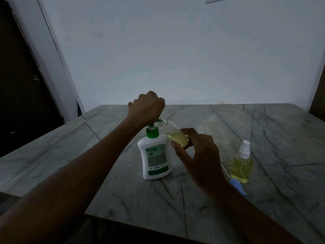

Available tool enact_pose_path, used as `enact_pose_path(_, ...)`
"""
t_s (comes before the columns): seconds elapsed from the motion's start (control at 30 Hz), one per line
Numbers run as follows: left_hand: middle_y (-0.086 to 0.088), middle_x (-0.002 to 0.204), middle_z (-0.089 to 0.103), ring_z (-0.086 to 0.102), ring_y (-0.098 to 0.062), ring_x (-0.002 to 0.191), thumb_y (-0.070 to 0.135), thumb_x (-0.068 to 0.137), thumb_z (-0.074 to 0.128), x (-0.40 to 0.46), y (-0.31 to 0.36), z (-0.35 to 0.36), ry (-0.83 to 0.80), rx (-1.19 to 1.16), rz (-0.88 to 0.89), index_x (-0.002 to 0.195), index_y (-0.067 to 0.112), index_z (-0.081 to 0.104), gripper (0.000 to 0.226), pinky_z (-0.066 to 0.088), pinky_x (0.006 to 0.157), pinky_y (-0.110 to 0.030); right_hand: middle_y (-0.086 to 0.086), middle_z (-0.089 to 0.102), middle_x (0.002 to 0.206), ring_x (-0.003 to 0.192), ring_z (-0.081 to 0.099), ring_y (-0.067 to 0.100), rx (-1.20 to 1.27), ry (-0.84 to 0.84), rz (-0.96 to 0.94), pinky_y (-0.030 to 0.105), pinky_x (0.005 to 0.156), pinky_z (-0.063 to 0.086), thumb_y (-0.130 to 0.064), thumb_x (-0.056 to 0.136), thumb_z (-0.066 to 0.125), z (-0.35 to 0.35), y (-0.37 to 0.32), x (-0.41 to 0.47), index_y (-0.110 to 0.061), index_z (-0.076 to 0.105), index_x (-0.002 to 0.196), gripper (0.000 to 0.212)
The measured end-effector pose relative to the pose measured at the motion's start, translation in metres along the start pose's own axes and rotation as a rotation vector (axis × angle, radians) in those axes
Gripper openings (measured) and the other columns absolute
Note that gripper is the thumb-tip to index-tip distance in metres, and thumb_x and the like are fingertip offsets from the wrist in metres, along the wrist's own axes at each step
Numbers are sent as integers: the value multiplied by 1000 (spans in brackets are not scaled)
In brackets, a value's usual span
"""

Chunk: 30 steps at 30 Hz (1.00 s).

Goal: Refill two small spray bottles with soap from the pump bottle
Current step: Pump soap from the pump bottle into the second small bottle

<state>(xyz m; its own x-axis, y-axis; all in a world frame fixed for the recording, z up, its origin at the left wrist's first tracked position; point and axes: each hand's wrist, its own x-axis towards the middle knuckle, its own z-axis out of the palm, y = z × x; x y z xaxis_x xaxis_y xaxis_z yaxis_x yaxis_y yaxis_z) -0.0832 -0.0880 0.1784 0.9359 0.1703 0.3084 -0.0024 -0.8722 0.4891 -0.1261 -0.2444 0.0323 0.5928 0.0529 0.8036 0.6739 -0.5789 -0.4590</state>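
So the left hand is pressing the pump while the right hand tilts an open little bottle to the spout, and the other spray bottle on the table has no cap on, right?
Not quite: the other spray bottle has its white spray cap on, as the head view shows. The rest holds: left hand on the pump bottle, right hand tilting the open bottle to the spout.

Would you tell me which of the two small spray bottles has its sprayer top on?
The spray bottle standing on the table, to the right, wears its white sprayer. The tilted bottle in the right hand is open at the pump bottle's spout.
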Motion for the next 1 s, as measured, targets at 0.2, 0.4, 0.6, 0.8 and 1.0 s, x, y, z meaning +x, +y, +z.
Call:
enact_pose_path(0.2,-3,95,75,71,-24,90,38,72,35,0,4,-5,-11,45,21,102,10,73,56,53,97,-55,-4,71,92,84,63,13,5,12,-26,30,82,45,-54,95,56,0,0,1,-20,64,121,43)
enact_pose_path(0.4,-9,97,76,73,-29,92,36,70,37,-4,-1,3,-27,-16,5,103,6,73,57,57,95,-55,-5,71,93,85,63,13,17,-14,-2,29,81,45,-58,96,54,1,2,0,-23,63,121,44)
enact_pose_path(0.6,-6,97,77,72,-28,91,37,71,37,-6,6,-5,16,-23,-9,103,8,73,56,53,98,-56,-5,71,93,83,64,12,3,6,-27,30,82,45,-55,96,55,2,1,0,-21,63,120,42)
enact_pose_path(0.8,-8,95,78,73,-30,93,35,71,40,-3,1,-1,0,-77,-14,103,5,73,55,55,97,-55,-4,72,93,84,65,13,9,-5,-18,29,84,44,-55,96,56,2,0,1,-19,64,120,44)
enact_pose_path(1.0,-9,98,77,72,-31,96,35,70,42,-5,-1,1,6,-115,-39,102,6,74,54,54,98,-58,-5,72,92,81,63,9,25,6,-32,31,86,46,-54,96,56,0,-2,1,-19,65,119,42)
